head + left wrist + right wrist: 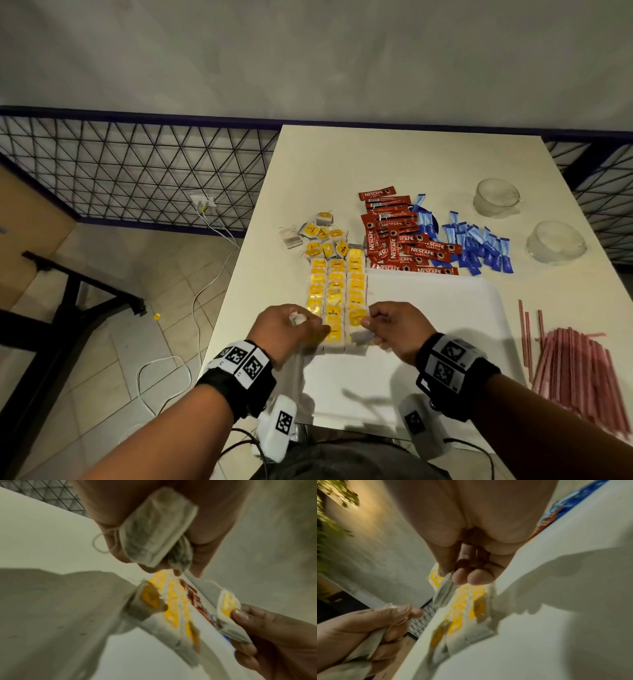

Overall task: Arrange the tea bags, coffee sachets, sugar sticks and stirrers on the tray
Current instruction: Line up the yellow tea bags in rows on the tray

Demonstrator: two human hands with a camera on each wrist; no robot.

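Three rows of yellow-tagged tea bags lie along the left side of the white tray. At the near end of the rows, my left hand grips a couple of tea bags in its curled fingers. My right hand pinches one tea bag between thumb and fingers just above the right-hand row. Behind the tray lie loose tea bags, red coffee sachets and blue sugar sticks. Pink stirrers are heaped on the table to the tray's right.
Two clear glass cups stand at the back right of the white table. The table's left edge runs close to the tea bag rows. A wire mesh fence and cables on the floor are at the left.
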